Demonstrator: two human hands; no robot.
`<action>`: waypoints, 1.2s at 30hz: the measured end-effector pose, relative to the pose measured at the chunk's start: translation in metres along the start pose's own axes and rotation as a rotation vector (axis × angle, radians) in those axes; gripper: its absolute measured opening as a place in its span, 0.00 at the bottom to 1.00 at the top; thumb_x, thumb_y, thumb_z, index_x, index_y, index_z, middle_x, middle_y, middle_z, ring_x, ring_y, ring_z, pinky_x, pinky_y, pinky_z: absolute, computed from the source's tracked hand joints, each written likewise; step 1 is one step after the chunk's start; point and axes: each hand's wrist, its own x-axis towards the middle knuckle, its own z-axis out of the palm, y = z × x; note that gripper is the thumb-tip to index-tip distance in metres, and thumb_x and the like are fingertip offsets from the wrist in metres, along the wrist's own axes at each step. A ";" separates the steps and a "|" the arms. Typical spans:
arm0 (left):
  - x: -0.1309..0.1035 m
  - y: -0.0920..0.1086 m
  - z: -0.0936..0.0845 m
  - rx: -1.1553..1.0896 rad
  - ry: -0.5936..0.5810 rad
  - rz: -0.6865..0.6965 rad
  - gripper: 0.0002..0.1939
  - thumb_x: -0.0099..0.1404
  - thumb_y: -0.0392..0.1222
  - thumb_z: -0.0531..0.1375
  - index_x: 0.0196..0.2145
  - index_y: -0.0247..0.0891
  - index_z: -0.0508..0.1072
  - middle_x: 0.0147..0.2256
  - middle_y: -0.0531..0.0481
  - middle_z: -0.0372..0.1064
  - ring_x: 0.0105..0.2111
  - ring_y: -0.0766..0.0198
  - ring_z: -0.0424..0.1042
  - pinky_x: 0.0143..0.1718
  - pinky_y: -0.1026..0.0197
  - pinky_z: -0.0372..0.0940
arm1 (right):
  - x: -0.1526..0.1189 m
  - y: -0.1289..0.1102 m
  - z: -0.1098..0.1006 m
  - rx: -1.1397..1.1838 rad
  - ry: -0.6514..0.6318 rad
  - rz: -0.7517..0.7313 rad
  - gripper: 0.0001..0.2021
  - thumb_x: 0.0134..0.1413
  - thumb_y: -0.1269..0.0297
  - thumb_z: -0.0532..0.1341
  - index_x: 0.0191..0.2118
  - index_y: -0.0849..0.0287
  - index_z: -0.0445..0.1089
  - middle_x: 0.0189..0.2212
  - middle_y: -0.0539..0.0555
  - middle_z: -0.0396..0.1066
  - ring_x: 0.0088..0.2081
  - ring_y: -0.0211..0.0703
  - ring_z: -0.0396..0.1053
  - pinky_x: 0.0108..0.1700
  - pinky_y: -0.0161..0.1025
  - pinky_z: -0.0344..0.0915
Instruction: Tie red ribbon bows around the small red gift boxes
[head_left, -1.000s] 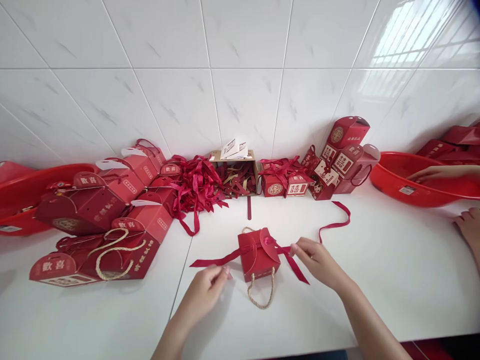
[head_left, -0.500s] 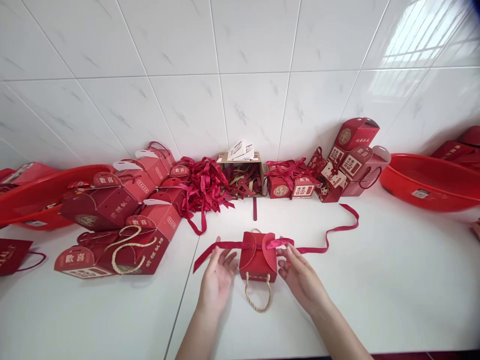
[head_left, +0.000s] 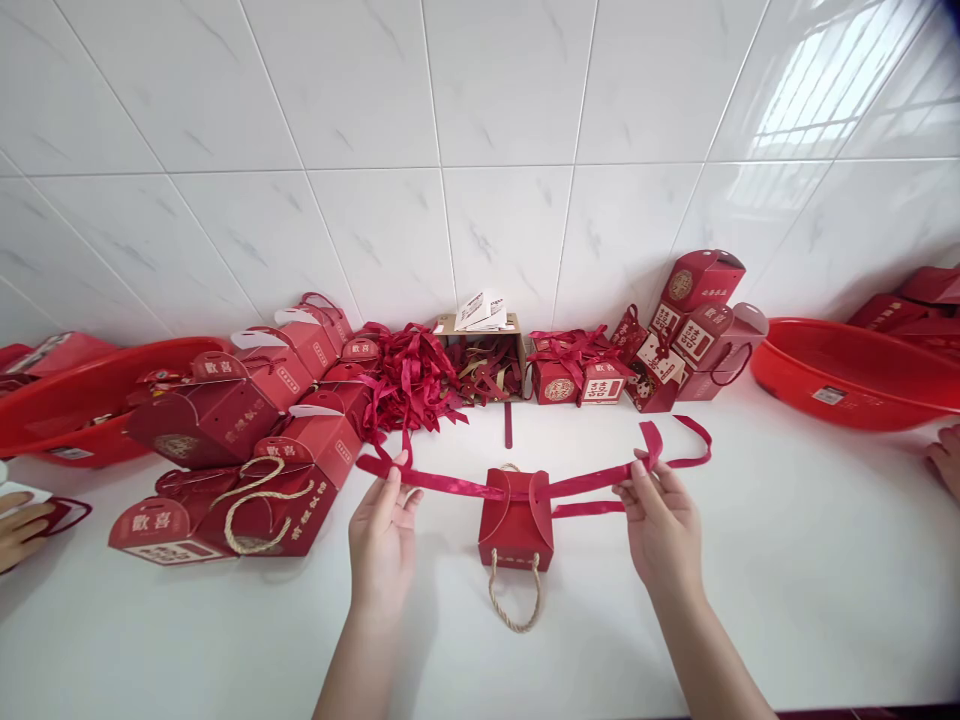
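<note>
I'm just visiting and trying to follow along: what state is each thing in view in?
Small red box: upright, top flaps folded over
Red ribbon: across the box's top, drawn out both sides, no bow
Left hand: pinching the ribbon near one end
Right hand: pinching it near the other
Rope handle: bent in a loop
Ribbon pile: loose, tangled
Cardboard carton: open in front, strips inside
Right-side basin: upright, open

From the near side, the bare left forearm point(head_left: 349, 665) slants far and rightward, while the right forearm point(head_left: 716, 660) slants far and leftward. The left hand point(head_left: 384, 545) and right hand point(head_left: 666, 530) are well apart, reaching about equally far — each pinching with thumb and fingertips, the remaining fingers loosely bent — and neither crosses toward the other's side.
</note>
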 end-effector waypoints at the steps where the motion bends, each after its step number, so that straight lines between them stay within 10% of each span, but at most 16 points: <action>1: 0.001 0.005 0.006 0.033 -0.031 0.065 0.12 0.56 0.45 0.67 0.39 0.42 0.79 0.37 0.52 0.74 0.36 0.67 0.70 0.40 0.64 0.65 | 0.003 -0.008 0.005 -0.025 -0.018 -0.048 0.10 0.50 0.56 0.67 0.37 0.53 0.74 0.39 0.52 0.73 0.35 0.40 0.70 0.39 0.41 0.71; 14: -0.005 0.042 0.098 0.288 -0.524 0.311 0.12 0.58 0.47 0.65 0.37 0.39 0.81 0.36 0.47 0.78 0.43 0.56 0.74 0.49 0.56 0.64 | 0.021 -0.064 0.079 0.013 -0.379 -0.178 0.12 0.52 0.53 0.64 0.28 0.55 0.69 0.23 0.47 0.65 0.27 0.36 0.65 0.35 0.38 0.66; 36: -0.018 0.051 0.100 0.354 -0.734 0.262 0.18 0.63 0.46 0.62 0.50 0.38 0.74 0.28 0.50 0.77 0.35 0.61 0.76 0.46 0.57 0.67 | 0.007 -0.078 0.090 0.082 -0.443 -0.223 0.08 0.54 0.59 0.65 0.32 0.56 0.67 0.26 0.47 0.70 0.25 0.34 0.68 0.32 0.34 0.67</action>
